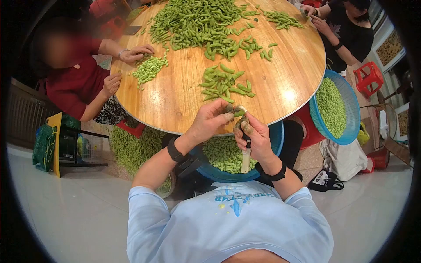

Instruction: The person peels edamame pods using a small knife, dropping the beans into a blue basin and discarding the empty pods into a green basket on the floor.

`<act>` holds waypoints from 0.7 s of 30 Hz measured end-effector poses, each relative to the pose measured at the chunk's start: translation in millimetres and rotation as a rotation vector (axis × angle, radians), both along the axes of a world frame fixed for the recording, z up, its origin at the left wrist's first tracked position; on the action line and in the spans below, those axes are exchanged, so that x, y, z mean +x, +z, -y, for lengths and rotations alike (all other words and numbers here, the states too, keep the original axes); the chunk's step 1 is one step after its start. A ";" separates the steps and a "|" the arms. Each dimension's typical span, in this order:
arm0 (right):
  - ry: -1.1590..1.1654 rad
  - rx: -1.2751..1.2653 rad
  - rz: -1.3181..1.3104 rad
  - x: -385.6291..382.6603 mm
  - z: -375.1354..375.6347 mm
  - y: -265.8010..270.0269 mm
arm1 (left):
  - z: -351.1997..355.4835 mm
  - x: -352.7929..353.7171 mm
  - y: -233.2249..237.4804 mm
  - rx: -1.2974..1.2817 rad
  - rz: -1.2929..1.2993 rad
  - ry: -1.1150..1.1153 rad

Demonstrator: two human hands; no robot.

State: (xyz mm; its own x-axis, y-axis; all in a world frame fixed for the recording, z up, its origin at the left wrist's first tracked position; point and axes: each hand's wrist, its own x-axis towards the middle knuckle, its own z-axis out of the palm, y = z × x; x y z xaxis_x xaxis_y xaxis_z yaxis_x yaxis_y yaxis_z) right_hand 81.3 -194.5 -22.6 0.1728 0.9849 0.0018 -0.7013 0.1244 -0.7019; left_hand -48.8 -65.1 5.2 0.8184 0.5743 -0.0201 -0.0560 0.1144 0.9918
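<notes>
My left hand (215, 117) pinches a green bean pod (239, 113) over the near edge of the round wooden table (184, 79). Close beside it, my right hand (256, 135) is wrapped round a dark-handled knife (246, 160) whose pale blade points down, and its fingertips meet the pod's other end. Dark covers show on some fingertips. Just beyond my hands lies a small group of pods (221, 83). Below them, between my legs, a blue basin (219, 175) holds shelled green beans (223, 153).
A large pile of pods (197, 24) covers the table's far part. People sit at left and upper right, the left one's hand near shelled beans (150, 69). A blue basket (353, 109) stands at right by a red stool (368, 79). More pods (136, 147) lie at lower left.
</notes>
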 end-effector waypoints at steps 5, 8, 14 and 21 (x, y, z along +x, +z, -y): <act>-0.005 -0.025 -0.067 -0.6 -2.0 -5.2 | 0.7 1.3 -9.7 -0.268 0.081 -0.016; 0.136 -0.031 -0.200 9.2 0.0 -1.2 | -2.1 -1.5 -13.9 -0.540 0.110 -0.087; 0.372 -0.036 -0.366 20.8 11.4 -1.9 | 10.1 -5.5 -9.5 -0.825 0.155 -0.232; 0.236 -0.163 -0.477 12.3 10.2 4.3 | 15.1 -5.6 13.7 1.055 -0.035 0.049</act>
